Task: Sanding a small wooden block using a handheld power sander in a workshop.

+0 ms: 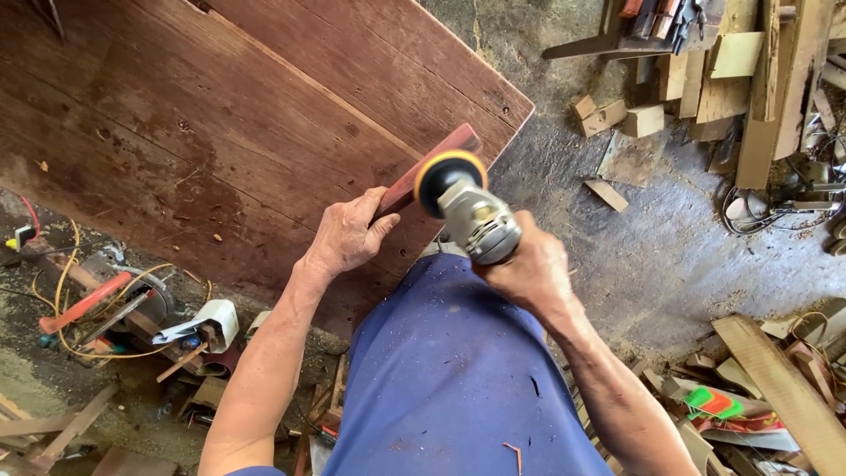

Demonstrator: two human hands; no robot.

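Observation:
My left hand (pixel 345 236) grips the near end of a narrow dark red wooden strip (pixel 438 157), which lies slanted on a wide reddish-brown board (pixel 220 132). My right hand (pixel 527 266) holds a grey angle grinder (pixel 476 219) by its body. The grinder's round disc with a yellow rim (pixel 447 179) sits against the strip, just right of my left thumb. My blue-clad knee (pixel 441 353) is below both hands.
The big board ends in a corner at the upper right (pixel 520 106). Wood offcuts (pixel 634 115) and planks litter the dusty floor at right. A cable coil (pixel 767 207) lies far right. Tools, yellow wire (pixel 106 300) and tape rolls (pixel 216 322) crowd the lower left.

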